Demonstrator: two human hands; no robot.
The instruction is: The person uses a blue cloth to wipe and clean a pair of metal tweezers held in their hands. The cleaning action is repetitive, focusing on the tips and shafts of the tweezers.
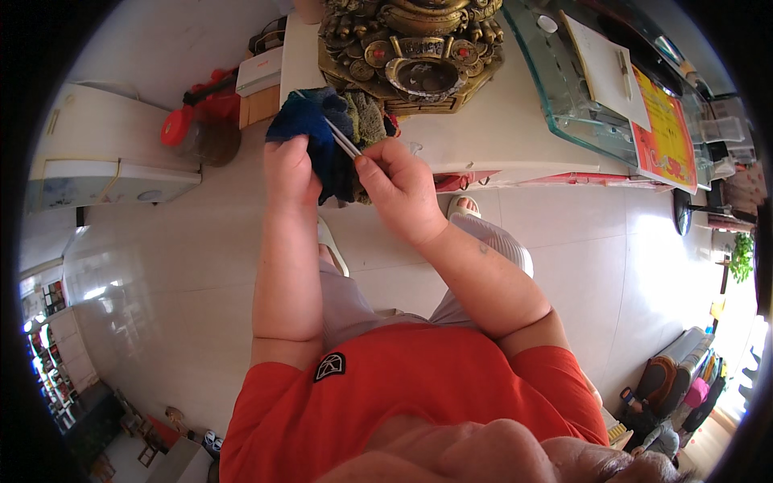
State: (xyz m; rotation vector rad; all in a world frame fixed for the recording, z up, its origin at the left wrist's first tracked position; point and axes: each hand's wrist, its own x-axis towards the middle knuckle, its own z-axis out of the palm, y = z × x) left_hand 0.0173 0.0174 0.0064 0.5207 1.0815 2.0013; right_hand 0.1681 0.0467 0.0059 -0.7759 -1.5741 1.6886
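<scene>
My left hand [291, 169] grips the near left part of a dark blue cloth [302, 122], thumb on top, with its fingers hidden beneath. A pair of metal tweezers or a similar slim tool [343, 137] is pinched between thumb and forefinger of my right hand [395, 184]. Its shafts run up and left over the blue cloth; the tip cannot be made out clearly. Greenish-grey fabric [368, 121] lies bunched behind the blue cloth, at the counter's edge. Directly beyond the fabric stands a large gold and dark ornamental statue [423, 72] with coins on its base.
The white counter [513, 133] carries the statue and, at right, a glass case [558, 124] with a paper pad [604, 72] and a red and yellow sheet [664, 127]. At left are a red-lidded jar [205, 139], a white box [259, 71] and a white cabinet [109, 133].
</scene>
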